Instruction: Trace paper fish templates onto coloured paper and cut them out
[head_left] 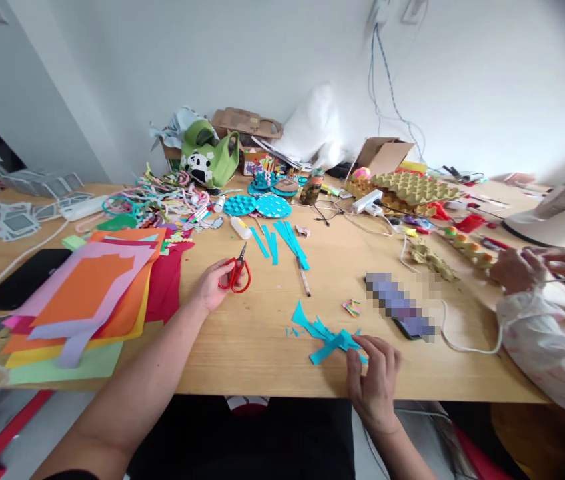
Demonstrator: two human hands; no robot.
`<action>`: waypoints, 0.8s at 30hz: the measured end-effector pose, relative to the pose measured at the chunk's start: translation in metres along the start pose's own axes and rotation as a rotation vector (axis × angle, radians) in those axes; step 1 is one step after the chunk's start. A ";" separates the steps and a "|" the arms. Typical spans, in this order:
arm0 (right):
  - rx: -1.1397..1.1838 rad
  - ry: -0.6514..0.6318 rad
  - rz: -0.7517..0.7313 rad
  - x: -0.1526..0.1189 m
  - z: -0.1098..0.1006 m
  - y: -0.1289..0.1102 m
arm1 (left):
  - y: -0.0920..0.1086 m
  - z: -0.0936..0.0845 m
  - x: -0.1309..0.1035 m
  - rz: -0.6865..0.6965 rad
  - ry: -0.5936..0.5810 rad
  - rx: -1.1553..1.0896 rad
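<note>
My left hand [215, 283] is closed around one side of a pair of red-handled scissors [241, 275], whose dark blades point away from me and stand slightly apart. Lower right, my right hand [376, 373] has its thumb and fingertips curled at the edge of a small heap of blue paper scraps [329, 343], gripping some of them. Tiny blue snippets [293, 331] lie left of the heap. Beyond it are long blue paper strips [291, 245], with a pen [304, 279] touching their near end. A white glue bottle [241, 228] rests beyond the scissors.
Stacked coloured paper [82, 287] and a black tablet-like device [22, 279] lie on the left. A phone [399, 307] with a white cable is at right, near a co-worker's hands [519, 270]. Behind are pipe cleaners [162, 200], blue discs [273, 206], a green bag [212, 160] and egg trays [415, 187].
</note>
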State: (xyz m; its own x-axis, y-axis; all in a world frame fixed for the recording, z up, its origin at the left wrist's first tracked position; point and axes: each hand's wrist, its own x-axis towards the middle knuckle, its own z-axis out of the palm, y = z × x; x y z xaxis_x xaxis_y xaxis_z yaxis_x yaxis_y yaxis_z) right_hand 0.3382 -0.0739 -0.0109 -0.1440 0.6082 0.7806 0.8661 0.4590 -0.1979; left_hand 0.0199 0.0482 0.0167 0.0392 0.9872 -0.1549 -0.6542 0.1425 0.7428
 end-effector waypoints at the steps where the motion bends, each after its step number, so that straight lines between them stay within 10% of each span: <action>1: -0.007 -0.008 -0.004 0.000 0.000 0.000 | 0.000 0.000 -0.001 0.003 -0.007 0.004; 13: 0.112 -0.056 0.200 0.024 0.001 0.029 | -0.001 0.001 -0.002 0.001 -0.029 0.041; 19: -0.093 -0.464 0.105 0.046 0.021 0.093 | 0.000 0.002 -0.003 0.004 -0.019 0.051; 24: -0.074 -0.648 0.035 0.047 0.023 0.098 | 0.000 0.002 -0.002 0.012 0.002 0.055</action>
State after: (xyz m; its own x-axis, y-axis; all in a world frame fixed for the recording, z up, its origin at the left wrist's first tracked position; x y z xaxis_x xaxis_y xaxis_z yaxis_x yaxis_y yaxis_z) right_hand 0.4051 0.0149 -0.0072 -0.3551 0.8997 0.2540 0.9026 0.4006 -0.1572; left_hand 0.0210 0.0460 0.0187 0.0304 0.9886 -0.1472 -0.6118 0.1348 0.7795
